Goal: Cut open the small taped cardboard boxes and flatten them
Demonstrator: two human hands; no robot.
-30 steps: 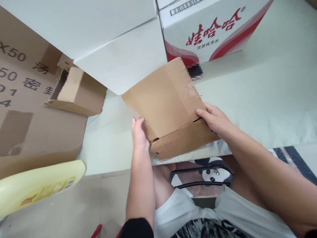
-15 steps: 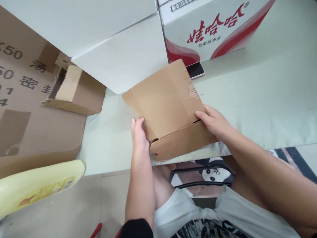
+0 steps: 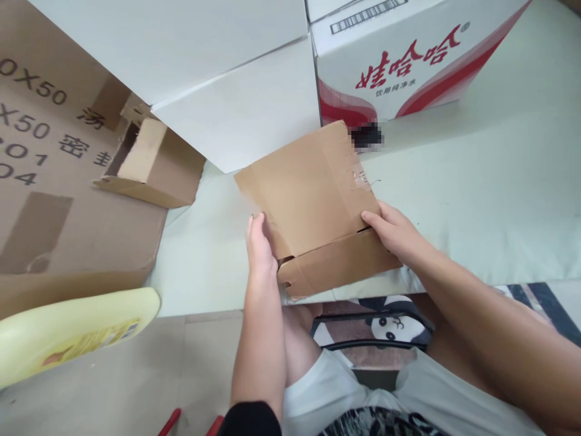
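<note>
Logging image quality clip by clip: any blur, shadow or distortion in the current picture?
Head view: cardboard smeared at its edge near the left hand; dark patch beyond the cardboard pixelated; soft shadow beside the red-and-white box, its lettering legible.

A pale green cloth covers the table (image 3: pixel 454 230), bright and softly creased towards the right. Beyond its near edge, at left, lies a light grey tiled floor (image 3: pixel 136 369) with thin joints; dark and white stripes show at the near right.

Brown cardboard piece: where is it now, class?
In the middle of the head view, the brown cardboard piece is between the left hand and the right hand.
</note>
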